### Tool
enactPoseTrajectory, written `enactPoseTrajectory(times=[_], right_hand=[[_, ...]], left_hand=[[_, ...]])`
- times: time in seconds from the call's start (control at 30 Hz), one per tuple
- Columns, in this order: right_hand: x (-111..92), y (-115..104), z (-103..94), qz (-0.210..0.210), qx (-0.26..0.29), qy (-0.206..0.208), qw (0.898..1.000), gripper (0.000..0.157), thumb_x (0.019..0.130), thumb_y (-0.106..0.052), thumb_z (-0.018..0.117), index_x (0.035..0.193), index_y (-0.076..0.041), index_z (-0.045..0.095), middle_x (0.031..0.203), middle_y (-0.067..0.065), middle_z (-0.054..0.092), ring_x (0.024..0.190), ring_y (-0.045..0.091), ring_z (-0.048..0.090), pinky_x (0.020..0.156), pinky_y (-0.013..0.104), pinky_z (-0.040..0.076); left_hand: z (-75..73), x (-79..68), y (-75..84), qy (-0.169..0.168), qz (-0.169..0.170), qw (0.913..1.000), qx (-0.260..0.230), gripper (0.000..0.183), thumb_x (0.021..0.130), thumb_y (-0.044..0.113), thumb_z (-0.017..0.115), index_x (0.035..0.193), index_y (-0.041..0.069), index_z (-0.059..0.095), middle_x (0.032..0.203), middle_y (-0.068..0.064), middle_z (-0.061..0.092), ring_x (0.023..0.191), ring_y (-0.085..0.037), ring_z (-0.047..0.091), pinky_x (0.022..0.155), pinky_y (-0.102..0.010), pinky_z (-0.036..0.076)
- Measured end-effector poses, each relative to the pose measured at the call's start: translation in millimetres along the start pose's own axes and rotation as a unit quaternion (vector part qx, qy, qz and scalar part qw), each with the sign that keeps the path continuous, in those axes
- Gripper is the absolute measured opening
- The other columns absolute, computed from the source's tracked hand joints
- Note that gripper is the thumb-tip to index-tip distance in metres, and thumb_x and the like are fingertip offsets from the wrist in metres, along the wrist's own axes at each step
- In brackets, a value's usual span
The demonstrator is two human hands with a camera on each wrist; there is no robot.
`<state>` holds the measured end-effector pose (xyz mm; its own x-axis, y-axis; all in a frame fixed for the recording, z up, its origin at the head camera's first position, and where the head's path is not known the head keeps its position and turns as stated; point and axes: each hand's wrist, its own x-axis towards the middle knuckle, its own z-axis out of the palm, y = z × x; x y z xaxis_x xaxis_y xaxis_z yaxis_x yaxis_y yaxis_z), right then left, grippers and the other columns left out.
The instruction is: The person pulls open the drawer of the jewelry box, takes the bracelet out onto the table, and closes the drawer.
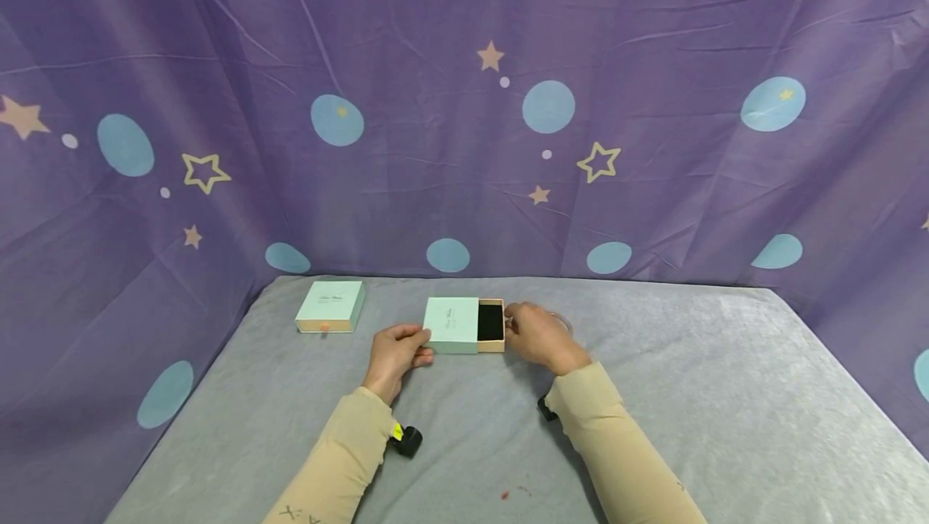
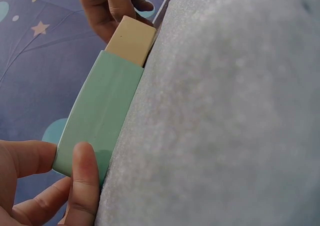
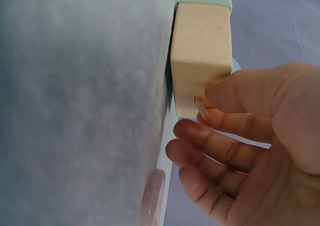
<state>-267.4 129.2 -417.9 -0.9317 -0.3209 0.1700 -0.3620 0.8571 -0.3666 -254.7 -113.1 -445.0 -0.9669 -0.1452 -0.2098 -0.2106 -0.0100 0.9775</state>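
Observation:
A mint-green drawer box (image 1: 452, 325) lies on the table, its cream-orange drawer (image 3: 202, 36) partly out to the right and showing a black inside. At the sleeve's left end, my left hand (image 1: 395, 356) holds the box, with fingers (image 2: 86, 173) against its near side and left corner. My right hand (image 1: 543, 337) is at the drawer's front, thumb and index finger pinching the small ribbon tab (image 3: 201, 108). Its other fingers are loosely bent beneath. Just beyond the right hand lies a thin, pinkish ring-shaped thing (image 1: 564, 322), partly hidden by that hand.
A second mint-green box (image 1: 330, 305), its drawer pushed in, stands to the left near the table's back edge. Grey cloth covers the table (image 1: 726, 395), with small red marks (image 1: 505, 496) near the front. A purple patterned curtain (image 1: 450, 169) hangs behind.

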Motion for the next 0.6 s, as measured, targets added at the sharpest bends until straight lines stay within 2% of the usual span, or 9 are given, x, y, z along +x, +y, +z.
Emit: enactPoseTrajectory(times=[0.13,0.27,0.37,0.6], right_hand=[[0.3,-1.3,2.5,-0.035,0.018,0.009,0.999,0.018,0.083,-0.005,0.059,0.068,-0.013,0.052,0.063,-0.003,0.045,0.063,0.014,0.046,0.055,0.028,0.038],[-0.9,-2.2,4.2,-0.051,0.021,0.025,0.998,0.021,0.081,-0.003,0.058,0.066,-0.013,0.048,0.062,-0.003,0.043,0.062,0.014,0.044,0.053,0.028,0.037],[-1.8,-3.4,4.0,-0.055,0.018,0.032,0.998,0.021,0.081,-0.003,0.057,0.066,-0.013,0.047,0.062,-0.003,0.043,0.063,0.014,0.044,0.054,0.029,0.037],[-1.3,-8.2,1.9,-0.048,0.016,0.006,0.999,0.02,0.083,-0.004,0.061,0.068,-0.013,0.051,0.064,-0.002,0.046,0.065,0.016,0.046,0.056,0.03,0.04]], left_hand=[[0.2,-0.4,0.0,0.001,0.0,1.0,0.001,0.034,0.089,0.007,0.067,0.119,-0.008,0.06,0.096,-0.021,0.064,0.068,-0.021,0.067,0.066,-0.032,0.06],[0.3,-1.6,0.4,0.003,-0.001,1.0,0.005,0.034,0.089,0.008,0.067,0.119,-0.006,0.06,0.096,-0.021,0.064,0.069,-0.021,0.068,0.066,-0.033,0.06],[0.1,-2.0,0.5,0.003,-0.001,1.0,0.006,0.034,0.089,0.008,0.067,0.119,-0.006,0.06,0.095,-0.021,0.064,0.07,-0.022,0.068,0.066,-0.033,0.06],[-0.5,-1.5,0.4,-0.002,0.001,1.0,0.006,0.035,0.089,0.008,0.067,0.12,-0.007,0.059,0.096,-0.021,0.064,0.071,-0.022,0.068,0.067,-0.033,0.06]])
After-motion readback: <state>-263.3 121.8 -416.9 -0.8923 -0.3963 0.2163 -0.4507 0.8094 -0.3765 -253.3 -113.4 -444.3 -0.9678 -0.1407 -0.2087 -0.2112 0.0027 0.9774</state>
